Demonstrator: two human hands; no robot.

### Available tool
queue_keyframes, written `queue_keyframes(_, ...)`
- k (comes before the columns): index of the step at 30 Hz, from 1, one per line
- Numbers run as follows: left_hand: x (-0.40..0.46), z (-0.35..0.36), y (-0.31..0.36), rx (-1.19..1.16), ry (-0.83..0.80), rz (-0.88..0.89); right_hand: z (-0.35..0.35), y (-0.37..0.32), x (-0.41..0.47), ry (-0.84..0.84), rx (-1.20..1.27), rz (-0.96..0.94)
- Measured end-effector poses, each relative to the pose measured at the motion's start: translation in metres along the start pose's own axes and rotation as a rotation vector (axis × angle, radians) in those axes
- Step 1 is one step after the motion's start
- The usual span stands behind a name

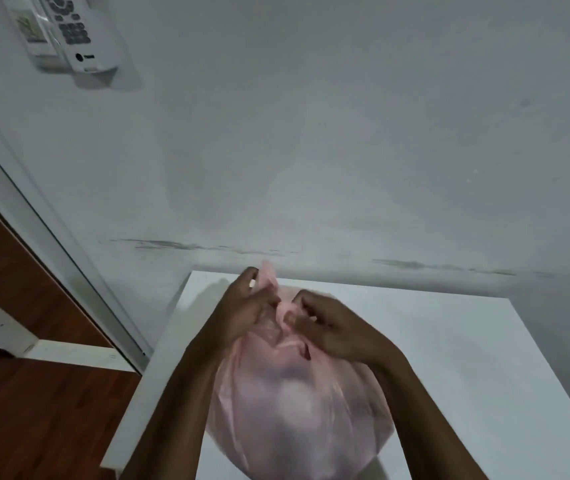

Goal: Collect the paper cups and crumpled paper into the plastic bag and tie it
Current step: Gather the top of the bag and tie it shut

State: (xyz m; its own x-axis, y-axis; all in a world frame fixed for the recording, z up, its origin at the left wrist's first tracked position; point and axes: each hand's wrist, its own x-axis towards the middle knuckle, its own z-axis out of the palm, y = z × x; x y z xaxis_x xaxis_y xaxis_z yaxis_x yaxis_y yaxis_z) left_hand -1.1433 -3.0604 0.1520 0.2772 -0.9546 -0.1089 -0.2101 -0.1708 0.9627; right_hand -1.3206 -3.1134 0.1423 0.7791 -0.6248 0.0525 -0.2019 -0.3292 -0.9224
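A full, rounded pink plastic bag (297, 403) stands on the white table (467, 358), its contents showing only as pale shapes through the film. The bag's neck is gathered and twisted at the top between both hands. My left hand (245, 306) pinches one pink handle strip that sticks up past its fingers. My right hand (332, 327) grips the other strip just right of the twist. No loose cups or crumpled paper are visible on the table.
A white wall (346, 150) rises right behind the table's far edge. A remote control in a wall holder (75, 32) hangs at the top left. A white door frame (51, 237) and brown wooden floor (34, 410) lie to the left.
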Motion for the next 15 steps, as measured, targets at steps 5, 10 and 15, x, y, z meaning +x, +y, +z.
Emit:
queue_keyframes(5, -0.004, -0.004, 0.008, -0.180, -0.080, 0.045, 0.007, 0.034, 0.005, -0.088, -0.433, 0.015)
queue_keyframes(10, -0.009, 0.016, -0.002, -0.159, -0.233, 0.051, 0.025, 0.028, 0.006, 0.243, 0.022, 0.124)
queue_keyframes(15, -0.015, 0.018, -0.011, -0.216, -0.281, 0.111, 0.022, 0.027, -0.005, 0.436, 0.773, 0.227)
